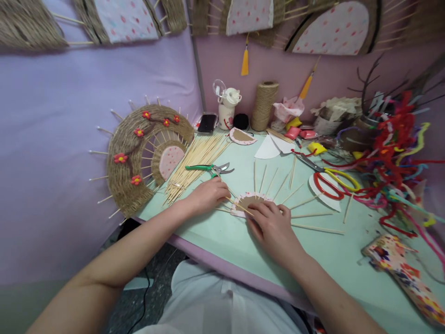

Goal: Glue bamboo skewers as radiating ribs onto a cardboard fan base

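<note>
My left hand [210, 195] is closed, its fingertips pinching a thin bamboo stick [239, 205]. The stick slants across a half-round cardboard piece [248, 200] with a pink-spotted white fabric rim. My right hand [273, 225] bends over the right part of this piece, its thumb and fingers closed at the stick's other end; the exact contact is hidden. Several short sticks [277, 184] fan out around the curved edge, lying on the table. Just beyond my left hand are green-handled pruning shears [200, 167], beside a heap of long bamboo sticks [194, 164].
A twine-wrapped arch with red flowers [127, 157] leans at the left. Scissors [335, 178] lie on a white paper piece at the right, near tangled colourful pipe cleaners [396, 153]. A twine spool [264, 106] stands at the back. A patterned glue gun-like object [399, 273] lies front right.
</note>
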`<state>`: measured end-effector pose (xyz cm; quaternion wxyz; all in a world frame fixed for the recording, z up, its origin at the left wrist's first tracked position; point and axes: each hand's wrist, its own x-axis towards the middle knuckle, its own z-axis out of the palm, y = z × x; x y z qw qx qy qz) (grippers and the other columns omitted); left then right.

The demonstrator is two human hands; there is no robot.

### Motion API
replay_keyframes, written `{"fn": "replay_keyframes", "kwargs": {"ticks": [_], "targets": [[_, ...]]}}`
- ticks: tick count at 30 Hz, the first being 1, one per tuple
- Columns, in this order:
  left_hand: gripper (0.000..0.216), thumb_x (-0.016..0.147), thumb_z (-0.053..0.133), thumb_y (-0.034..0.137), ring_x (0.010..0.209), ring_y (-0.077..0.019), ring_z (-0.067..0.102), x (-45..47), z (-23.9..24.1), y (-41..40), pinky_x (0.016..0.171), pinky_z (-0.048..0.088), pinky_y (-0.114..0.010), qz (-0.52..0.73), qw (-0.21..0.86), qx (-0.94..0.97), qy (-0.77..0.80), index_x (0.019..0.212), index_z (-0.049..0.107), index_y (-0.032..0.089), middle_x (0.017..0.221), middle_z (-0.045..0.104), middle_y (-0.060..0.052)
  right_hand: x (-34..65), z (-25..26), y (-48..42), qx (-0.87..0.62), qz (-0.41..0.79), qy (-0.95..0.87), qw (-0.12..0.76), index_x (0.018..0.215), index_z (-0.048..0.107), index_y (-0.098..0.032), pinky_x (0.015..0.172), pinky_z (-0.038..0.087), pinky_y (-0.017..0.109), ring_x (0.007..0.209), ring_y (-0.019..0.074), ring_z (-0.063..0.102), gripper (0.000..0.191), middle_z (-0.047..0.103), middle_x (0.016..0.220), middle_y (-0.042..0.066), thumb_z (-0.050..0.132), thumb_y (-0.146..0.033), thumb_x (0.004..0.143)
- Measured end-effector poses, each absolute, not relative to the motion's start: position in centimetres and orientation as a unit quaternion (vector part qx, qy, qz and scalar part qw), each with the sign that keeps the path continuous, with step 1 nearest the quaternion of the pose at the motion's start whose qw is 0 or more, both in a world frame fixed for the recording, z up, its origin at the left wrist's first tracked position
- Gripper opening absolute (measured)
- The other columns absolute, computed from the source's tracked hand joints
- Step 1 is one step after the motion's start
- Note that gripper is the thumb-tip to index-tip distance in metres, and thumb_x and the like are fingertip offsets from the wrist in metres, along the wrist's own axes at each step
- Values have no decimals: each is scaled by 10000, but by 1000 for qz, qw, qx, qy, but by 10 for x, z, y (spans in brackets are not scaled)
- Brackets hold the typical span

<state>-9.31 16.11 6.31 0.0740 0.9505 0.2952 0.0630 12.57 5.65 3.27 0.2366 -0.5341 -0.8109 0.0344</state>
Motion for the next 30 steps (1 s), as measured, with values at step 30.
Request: {"fn": "replay_keyframes", "kwargs": {"ticks": [30], "targets": [[186,886,550,129,838,-187,586,-75,72,191,803,416,-313,61,84,964,246,864,731,167,888,715,-62,124,33,57,-548,49,-807,214,1046,685,-263,898,288,426,1086,241,540,222,681,1193,49,488,-225,952]]}}
